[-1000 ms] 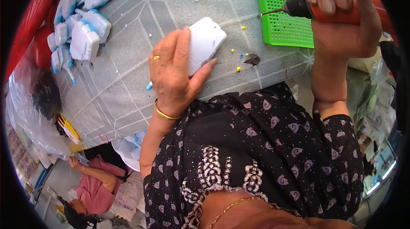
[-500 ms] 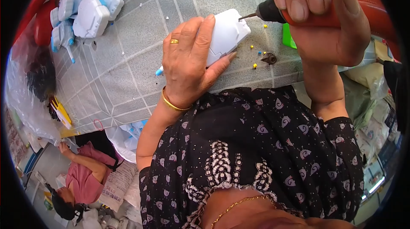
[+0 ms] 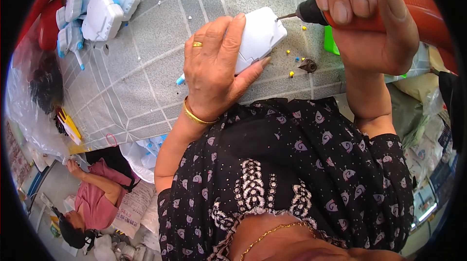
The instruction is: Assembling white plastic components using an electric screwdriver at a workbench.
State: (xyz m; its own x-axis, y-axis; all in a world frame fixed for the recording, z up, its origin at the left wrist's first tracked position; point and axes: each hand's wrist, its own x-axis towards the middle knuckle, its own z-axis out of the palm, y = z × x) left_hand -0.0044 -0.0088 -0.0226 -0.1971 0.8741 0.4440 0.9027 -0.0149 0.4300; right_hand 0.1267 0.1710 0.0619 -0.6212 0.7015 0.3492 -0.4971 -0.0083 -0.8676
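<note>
Under my left hand (image 3: 212, 64) lies a white plastic housing (image 3: 260, 32), flat on the table. My fingers wrap over its left part, with the thumb along its near edge. A blue tip (image 3: 181, 79) sticks out to the left of the hand. High at the right, my right hand (image 3: 372, 18) is closed around a red electric screwdriver (image 3: 418, 13) with a black nose. Its thin bit points left and its tip meets the housing's right end, near a small hole. Whether a screw sits there is too small to tell.
Several white and blue plastic units (image 3: 102, 15) are heaped at the far left. Small yellow and blue bits (image 3: 292, 73) and a dark conical piece (image 3: 307, 66) lie near the housing. A green object (image 3: 331, 42) sits beneath my right hand. Another person (image 3: 99, 190) is at lower left.
The housing and both hands sit nearly as before. The screwdriver has shifted very slightly right, its bit still at the housing's right end.
</note>
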